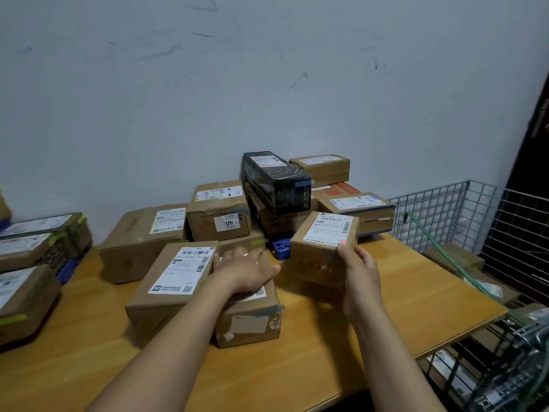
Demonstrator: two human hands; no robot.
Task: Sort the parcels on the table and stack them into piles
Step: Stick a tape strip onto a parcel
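Observation:
A heap of cardboard parcels covers the middle of the wooden table (297, 337). My right hand (358, 269) grips a small brown parcel (322, 251) with a white label, held tilted just above the table. My left hand (246, 270) lies flat on a low brown parcel (249, 319), fingers spread. Beside it to the left lies a long labelled parcel (172, 278). Behind stand a black box (274, 179), a parcel marked 40 (218, 212) and a wide brown parcel (139, 242).
A pile of flat parcels (32, 263) is stacked at the table's left edge. More parcels (356, 206) lean at the back right. A wire-mesh cage (475, 218) with parcels inside stands to the right of the table. A blue plastic piece (280, 246) peeks out under the heap.

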